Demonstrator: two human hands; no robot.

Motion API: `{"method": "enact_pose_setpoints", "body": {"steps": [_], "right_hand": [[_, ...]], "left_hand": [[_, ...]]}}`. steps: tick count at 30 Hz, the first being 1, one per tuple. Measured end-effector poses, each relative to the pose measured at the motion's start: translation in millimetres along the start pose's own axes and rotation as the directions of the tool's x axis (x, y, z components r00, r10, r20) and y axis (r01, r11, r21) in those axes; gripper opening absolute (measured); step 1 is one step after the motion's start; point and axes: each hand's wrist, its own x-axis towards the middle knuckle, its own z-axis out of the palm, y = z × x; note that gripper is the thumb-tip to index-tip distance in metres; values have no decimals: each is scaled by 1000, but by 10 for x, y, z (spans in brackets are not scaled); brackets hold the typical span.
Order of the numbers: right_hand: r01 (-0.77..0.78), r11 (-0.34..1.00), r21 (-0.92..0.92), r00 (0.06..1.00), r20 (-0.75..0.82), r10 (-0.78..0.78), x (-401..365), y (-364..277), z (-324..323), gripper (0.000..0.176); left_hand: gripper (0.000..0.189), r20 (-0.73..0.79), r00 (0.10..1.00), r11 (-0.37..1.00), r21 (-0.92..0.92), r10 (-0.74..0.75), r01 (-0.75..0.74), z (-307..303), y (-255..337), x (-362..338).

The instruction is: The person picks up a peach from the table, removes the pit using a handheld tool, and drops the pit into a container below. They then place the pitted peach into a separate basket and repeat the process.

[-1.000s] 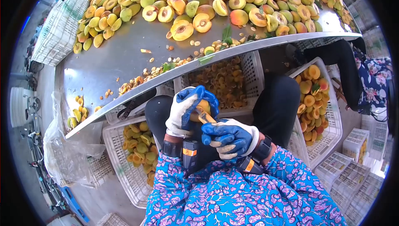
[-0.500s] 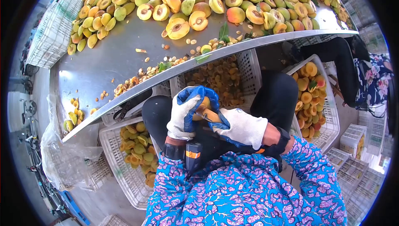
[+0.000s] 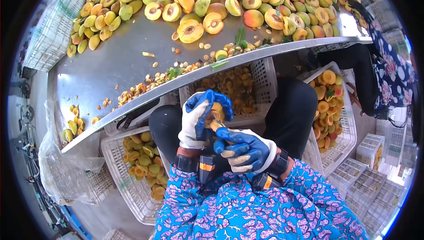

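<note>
My left hand [image 3: 201, 118], in a white glove with blue coating, is closed around a yellow peach half [image 3: 216, 110] just above my lap. My right hand [image 3: 248, 149], gloved the same way, is wrapped round a small pitting tool with a tan handle [image 3: 216, 125]. The tool's front end meets the peach; its tip is hidden in the fruit. Both hands are close together below the table's edge. Most of the tool's handle is covered by my right fingers.
A metal table [image 3: 106, 68] carries halved peaches [image 3: 191, 31] and loose pits [image 3: 148, 81]. Under its edge stands a crate of fruit pieces [image 3: 265, 76]. Crates of peach halves stand at left [image 3: 115, 165] and right [image 3: 346, 129]. A person in floral clothing [image 3: 388, 68] is at right.
My right hand has turned over, from its back showing to its curled fingers showing, and moved slightly down. The tool now points up into the peach. My left hand keeps its hold.
</note>
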Motion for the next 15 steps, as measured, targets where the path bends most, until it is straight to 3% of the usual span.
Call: {"method": "enact_pose_setpoints", "body": {"steps": [2, 4, 6, 7, 8, 10, 11, 13, 15], "right_hand": [[3, 999, 51, 998, 59, -6, 53, 35, -74, 39], [-20, 974, 224, 965, 258, -39, 181, 80, -240, 44], [-15, 964, 267, 936, 342, -80, 282, 83, -289, 45], [-8, 965, 263, 943, 322, -80, 304, 79, -288, 44], [5, 966, 258, 950, 300, -85, 297, 59, -277, 43], [146, 988, 40, 952, 265, -151, 171, 10, -133, 41], [205, 976, -74, 950, 254, -180, 100, -17, -25, 40], [327, 819, -471, 931, 10, -366, -34, -114, 140, 28], [244, 624, -743, 824, -180, -537, -185, -203, 258, 21]], "left_hand": [[36, -1, 1000, 1000, -5, 0, 0, 6, -4, -31], [39, -31, 1000, 1000, -10, -2, 1, 35, 5, -32], [38, -65, 998, 999, -31, 7, -9, 5, -25, 12], [36, -73, 997, 1000, -28, 1, -3, -22, -41, 27], [36, -103, 994, 985, -170, -35, 17, -71, -74, 57], [35, -140, 983, 892, -450, -118, 43, -151, -137, 135], [34, -163, 982, 911, -412, -98, 23, -144, -135, 131], [35, -160, 987, 922, -381, 13, -74, -48, -55, 138], [39, -91, 990, 905, -404, 104, -132, 85, 69, 115]]}}
